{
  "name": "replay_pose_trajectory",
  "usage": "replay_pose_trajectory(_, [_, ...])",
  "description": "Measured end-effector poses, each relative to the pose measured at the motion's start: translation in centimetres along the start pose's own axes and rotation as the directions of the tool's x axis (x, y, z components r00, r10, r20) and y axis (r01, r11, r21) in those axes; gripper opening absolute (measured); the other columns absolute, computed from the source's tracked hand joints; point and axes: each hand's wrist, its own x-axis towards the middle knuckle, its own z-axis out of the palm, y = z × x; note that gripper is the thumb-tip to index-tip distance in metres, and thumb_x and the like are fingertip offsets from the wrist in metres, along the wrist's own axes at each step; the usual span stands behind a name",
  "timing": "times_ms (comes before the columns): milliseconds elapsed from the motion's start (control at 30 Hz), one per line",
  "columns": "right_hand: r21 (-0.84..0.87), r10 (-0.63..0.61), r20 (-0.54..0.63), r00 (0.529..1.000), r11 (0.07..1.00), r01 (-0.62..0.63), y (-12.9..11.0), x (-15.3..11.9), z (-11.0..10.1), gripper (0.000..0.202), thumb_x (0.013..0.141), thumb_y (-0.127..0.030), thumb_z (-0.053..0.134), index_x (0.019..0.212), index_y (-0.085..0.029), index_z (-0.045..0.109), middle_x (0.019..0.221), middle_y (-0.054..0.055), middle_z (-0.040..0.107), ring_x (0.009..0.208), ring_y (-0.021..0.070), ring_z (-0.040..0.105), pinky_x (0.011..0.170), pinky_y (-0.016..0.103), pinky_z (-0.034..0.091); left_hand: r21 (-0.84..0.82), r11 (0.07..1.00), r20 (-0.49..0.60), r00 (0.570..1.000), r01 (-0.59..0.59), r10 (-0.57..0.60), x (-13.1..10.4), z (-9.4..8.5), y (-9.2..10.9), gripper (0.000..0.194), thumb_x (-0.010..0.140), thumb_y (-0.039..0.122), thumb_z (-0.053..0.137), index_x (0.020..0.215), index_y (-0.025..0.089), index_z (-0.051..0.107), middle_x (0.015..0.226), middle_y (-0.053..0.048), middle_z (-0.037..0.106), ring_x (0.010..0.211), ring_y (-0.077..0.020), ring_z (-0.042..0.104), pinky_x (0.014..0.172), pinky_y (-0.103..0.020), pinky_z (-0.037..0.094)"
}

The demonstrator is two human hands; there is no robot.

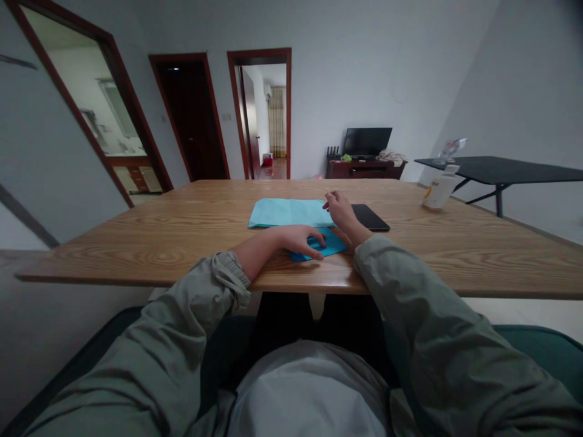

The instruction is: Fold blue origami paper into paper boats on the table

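A bright blue folded sheet [334, 241], paper or cloth, lies near the table's front edge. My left hand [303, 238] rests over its left part, with thumb and fingers apart. Behind it a larger pale blue sheet [291, 212] is spread flat on the table. My right hand [341, 209] is at the right end of this pale sheet, fingers loosely bent and apart, with nothing seen between them. Whether its fingertips touch the sheet is unclear. A flat black rectangular object [370, 217] lies just right of that hand, partly hidden by it.
The wooden table [159, 243] reaches wide to both sides. Toward its right edge stands a white pump bottle [439, 191]. Beyond are a black folding table [514, 169] and a low cabinet with a monitor [368, 142]. Doorways open in the far wall.
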Motion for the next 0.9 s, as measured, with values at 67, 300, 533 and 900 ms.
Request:
replay_pose_trajectory(67, [0.004, -0.005, 0.013, 1.0, 1.0, 0.005, 0.2, 0.1, 0.1, 0.034, 0.091, -0.045, 0.035, 0.096, -0.019, 0.057, 0.075, 0.004, 0.065, 0.074, 0.0193, 0.061, 0.077, 0.032, 0.045, -0.01, 0.999, -0.005, 1.0, -0.031, 0.031, 0.0, 0.0, 0.3, 0.048, 0.072, 0.056, 0.066, 0.106, 0.021, 0.07, 0.129, -0.005, 0.061, 0.115, -0.024, 0.057, 0.102, -0.032, 0.04])
replay_pose_trajectory(300, [0.017, -0.052, 0.058, 0.997, 0.999, 0.051, 1.0, 0.5, 0.2, 0.038, 0.091, -0.047, 0.033, 0.095, -0.019, 0.057, 0.072, 0.002, 0.064, 0.07, 0.0184, 0.06, 0.073, 0.03, 0.045, 0.073, 0.996, -0.049, 0.997, -0.054, 0.058, 0.1, 0.4, 1.4, 0.078, 0.064, 0.056, 0.073, 0.131, 0.021, 0.055, 0.135, -0.008, 0.053, 0.121, -0.0256, 0.052, 0.106, -0.032, 0.037])
replay_pose_trajectory(533, [0.033, -0.126, 0.129, 0.984, 0.992, 0.122, 0.9, 1.2, 0.2, 0.041, 0.092, -0.048, 0.03, 0.093, -0.018, 0.059, 0.073, 0.003, 0.065, 0.069, 0.0172, 0.058, 0.071, 0.029, 0.044, 0.079, 0.995, -0.046, 0.997, -0.055, 0.059, 0.1, 0.3, 1.1, 0.068, 0.07, 0.034, 0.066, 0.134, 0.018, 0.051, 0.136, -0.008, 0.055, 0.119, -0.0242, 0.053, 0.104, -0.031, 0.038])
replay_pose_trajectory(900, [0.264, 0.023, 0.188, 0.982, 0.962, -0.073, 0.2, 0.9, -0.5, 0.041, 0.091, -0.053, 0.04, 0.082, -0.018, 0.059, 0.067, 0.003, 0.061, 0.057, 0.0142, 0.052, 0.059, 0.027, 0.041, -0.015, 0.999, -0.312, 0.949, -0.048, 0.041, -0.1, -1.5, 0.0, 0.013, 0.07, 0.022, 0.053, 0.076, 0.015, 0.062, 0.072, 0.001, 0.061, 0.068, -0.0132, 0.052, 0.066, -0.025, 0.041])
